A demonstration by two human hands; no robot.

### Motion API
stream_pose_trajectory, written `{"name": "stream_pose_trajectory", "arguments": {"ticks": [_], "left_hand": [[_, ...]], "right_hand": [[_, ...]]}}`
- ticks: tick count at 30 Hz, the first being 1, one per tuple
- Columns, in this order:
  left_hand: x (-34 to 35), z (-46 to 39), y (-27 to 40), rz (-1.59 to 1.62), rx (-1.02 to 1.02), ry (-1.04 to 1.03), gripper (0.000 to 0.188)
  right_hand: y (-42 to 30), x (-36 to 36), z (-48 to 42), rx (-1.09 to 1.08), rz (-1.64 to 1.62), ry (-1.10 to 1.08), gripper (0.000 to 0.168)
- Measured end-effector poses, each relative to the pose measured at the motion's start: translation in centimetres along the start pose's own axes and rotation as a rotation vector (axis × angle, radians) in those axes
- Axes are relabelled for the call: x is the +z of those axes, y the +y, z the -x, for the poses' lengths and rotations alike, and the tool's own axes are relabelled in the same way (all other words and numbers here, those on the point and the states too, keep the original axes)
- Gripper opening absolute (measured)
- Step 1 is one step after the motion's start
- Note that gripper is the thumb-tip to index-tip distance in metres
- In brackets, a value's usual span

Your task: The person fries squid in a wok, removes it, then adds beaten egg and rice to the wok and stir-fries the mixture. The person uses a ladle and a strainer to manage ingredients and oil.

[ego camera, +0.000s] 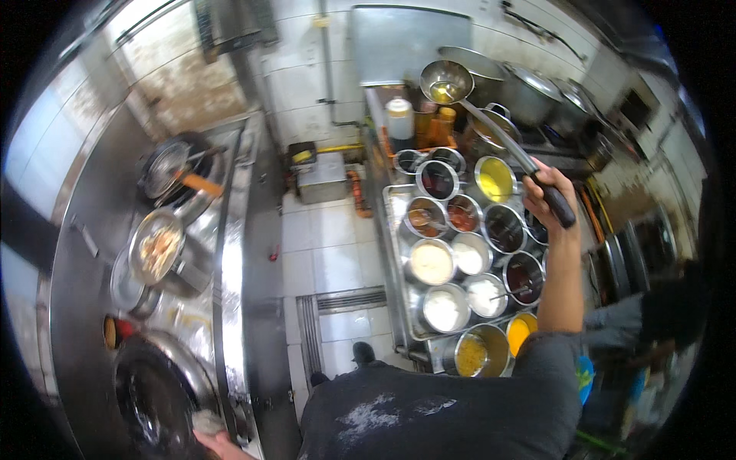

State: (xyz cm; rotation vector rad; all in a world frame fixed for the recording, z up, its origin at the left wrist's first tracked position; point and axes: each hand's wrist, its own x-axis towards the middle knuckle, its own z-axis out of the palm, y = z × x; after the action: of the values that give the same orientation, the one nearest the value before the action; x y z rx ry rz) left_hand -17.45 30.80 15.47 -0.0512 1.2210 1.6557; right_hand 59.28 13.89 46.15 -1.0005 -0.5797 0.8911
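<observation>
My right hand (pixel 549 192) is closed around the black handle of a long metal ladle (pixel 489 122). The ladle's bowl (pixel 447 82) is raised over the far end of the seasoning table and has a little yellowish liquid in it. At the lower left, my left hand (pixel 217 441) grips a greyish cloth (pixel 208 422) against the near rim of a large dark wok (pixel 152 397). The wok sits on the steel range and its inside looks shiny, with no food visible. Below the ladle, a metal tray (pixel 405 253) carries several steel pots of sauces and powders.
On the range stand a strainer (pixel 156 247) holding fried-looking pieces and another wok (pixel 190 155) with a wire skimmer. Squeeze bottles (pixel 399 123) and large lidded pots (pixel 532 92) line the back right. A tiled floor (pixel 333 236) separates range and table. Another person (pixel 638 322) is at far right.
</observation>
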Motion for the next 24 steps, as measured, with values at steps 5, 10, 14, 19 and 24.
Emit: {"name": "stream_pose_trajectory", "arguments": {"ticks": [5, 10, 14, 19, 24], "left_hand": [[-4.1, -5.2, 1.9, -0.029, 0.023, -0.007, 0.027], [-7.1, -8.2, 4.4, 0.065, -0.045, 0.033, 0.026], [-8.2, -10.7, 4.1, 0.200, -0.101, -0.078, 0.019], [-8.1, -11.9, 2.6, 0.386, -0.020, -0.168, 0.014], [-8.9, -12.7, 1.5, 0.380, -0.005, 0.023, 0.018]], "right_hand": [[4.8, 10.7, 2.4, 0.100, -0.081, -0.280, 0.060], [12.1, 21.7, 5.0, 0.351, -0.132, -0.469, 0.073], [18.6, 30.5, 9.0, 0.527, -0.134, -0.579, 0.080], [25.6, 41.9, 12.9, 0.790, -0.059, -0.745, 0.080], [32.2, 50.9, 16.6, 0.820, 0.346, -0.935, 0.075]]}}
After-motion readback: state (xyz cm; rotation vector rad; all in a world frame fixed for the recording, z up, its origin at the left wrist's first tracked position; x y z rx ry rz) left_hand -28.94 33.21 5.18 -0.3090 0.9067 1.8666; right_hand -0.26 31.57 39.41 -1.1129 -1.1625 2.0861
